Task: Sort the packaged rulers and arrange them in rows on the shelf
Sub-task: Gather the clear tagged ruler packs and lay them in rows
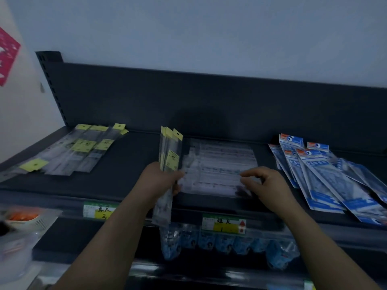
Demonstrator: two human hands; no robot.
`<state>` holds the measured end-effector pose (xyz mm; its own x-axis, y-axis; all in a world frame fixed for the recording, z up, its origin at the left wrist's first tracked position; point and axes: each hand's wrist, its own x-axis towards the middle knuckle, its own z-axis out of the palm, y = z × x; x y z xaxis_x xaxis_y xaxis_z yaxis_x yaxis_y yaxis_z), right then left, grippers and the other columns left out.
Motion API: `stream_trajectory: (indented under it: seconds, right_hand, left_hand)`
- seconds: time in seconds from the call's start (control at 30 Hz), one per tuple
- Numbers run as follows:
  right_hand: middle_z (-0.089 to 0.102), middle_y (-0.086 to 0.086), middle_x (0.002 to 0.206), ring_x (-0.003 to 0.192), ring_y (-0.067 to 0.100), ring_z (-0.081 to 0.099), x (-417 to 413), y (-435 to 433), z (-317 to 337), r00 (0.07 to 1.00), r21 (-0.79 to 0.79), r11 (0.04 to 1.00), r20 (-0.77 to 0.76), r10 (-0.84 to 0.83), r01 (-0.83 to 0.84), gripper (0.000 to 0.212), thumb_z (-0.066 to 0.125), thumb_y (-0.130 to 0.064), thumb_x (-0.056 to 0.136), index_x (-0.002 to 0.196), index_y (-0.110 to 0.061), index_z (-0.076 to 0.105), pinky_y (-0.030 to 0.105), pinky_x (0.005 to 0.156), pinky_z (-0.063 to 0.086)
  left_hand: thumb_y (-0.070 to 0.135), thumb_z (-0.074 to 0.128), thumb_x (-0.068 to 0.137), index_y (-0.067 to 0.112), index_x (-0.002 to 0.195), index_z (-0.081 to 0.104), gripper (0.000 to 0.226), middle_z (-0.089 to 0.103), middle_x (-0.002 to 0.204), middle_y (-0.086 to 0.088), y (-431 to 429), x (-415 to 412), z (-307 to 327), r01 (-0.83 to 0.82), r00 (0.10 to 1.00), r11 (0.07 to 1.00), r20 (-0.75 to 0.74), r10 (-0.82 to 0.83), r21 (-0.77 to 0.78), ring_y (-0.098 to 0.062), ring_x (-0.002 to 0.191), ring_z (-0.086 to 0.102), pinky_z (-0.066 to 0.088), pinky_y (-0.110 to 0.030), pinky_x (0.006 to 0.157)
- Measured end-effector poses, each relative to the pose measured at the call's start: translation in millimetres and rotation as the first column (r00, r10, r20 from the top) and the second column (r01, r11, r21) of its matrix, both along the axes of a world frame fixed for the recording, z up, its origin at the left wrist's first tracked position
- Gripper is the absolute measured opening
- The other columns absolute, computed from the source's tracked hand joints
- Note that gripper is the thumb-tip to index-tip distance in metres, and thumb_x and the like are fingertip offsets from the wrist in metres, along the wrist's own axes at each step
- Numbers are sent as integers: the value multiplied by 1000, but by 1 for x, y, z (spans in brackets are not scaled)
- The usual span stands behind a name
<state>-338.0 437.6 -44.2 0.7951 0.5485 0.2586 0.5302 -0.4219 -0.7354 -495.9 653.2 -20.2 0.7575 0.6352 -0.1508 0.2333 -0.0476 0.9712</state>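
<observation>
With the left hand [159, 181], grips a bundle of yellow-tagged rulers [170, 150] around its middle, holding it upright and slightly tilted over the front of the shelf [134, 164], yellow tags on top, lower end hanging past the shelf's front edge. Holds the right hand [266, 185] well apart from the left, fingers loosely curled at the right edge of a flat stack of clear ruler packs [222, 164] lying crosswise at mid shelf, just right of the bundle; cannot tell whether pinching a pack or only touching it. Further left on the shelf, loose yellow-tagged packs [69, 158] spread slantwise, overlapping. At the right end, blue-and-white packs [326, 178] fanned out in an overlapping pile. On the front rail [188, 212], two green-and-yellow price labels [223, 225] with handwritten marks. Below the rail, a row of blue packets [209, 241] hanging. Lower left, a blurred clear tub [21, 227] with something orange inside. Up left on the wall, a pink paper cutout [7, 55].
</observation>
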Motion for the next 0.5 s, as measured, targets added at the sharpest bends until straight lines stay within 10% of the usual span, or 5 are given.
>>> stream_trajectory:
  seconds: [0.5]
  right_hand:
    - [66,-7,105,93,6,57,-74,171,28,978,-122,972,39,207,-201,21,63,-28,90,108,-17,68,18,80,41]
  left_hand:
    - [42,33,103,1,107,57,48,59,67,-6,113,-60,22,-175,930,872,215,299,-456,-16,52,50,45,-23,45]
